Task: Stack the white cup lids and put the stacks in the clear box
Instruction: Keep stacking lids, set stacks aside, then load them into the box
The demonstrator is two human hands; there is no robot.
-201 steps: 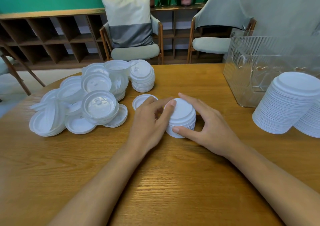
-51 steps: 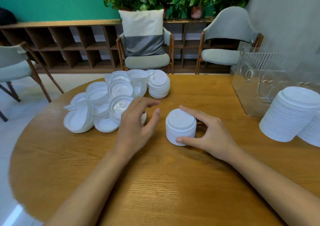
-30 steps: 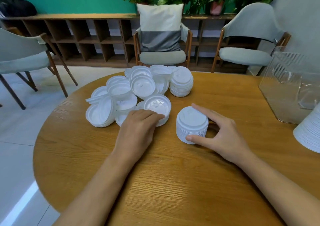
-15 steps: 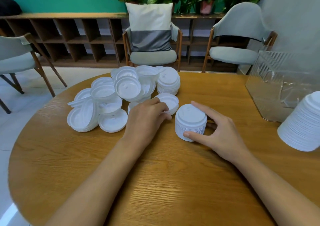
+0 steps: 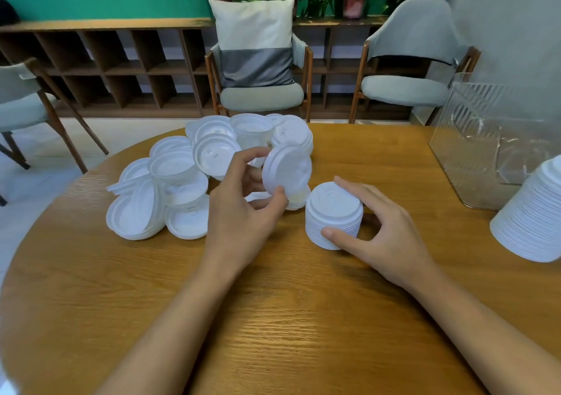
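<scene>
As L hand holds lid, pile sits behind.

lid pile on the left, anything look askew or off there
Yes: the loose pile is a jumble, some lids rim up, others dome up, and the lids at its left edge lean on edge. No damage visible.

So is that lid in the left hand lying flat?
No, tipped up. The left hand pinches the lid nearly on edge, raised beside the stack.
</scene>
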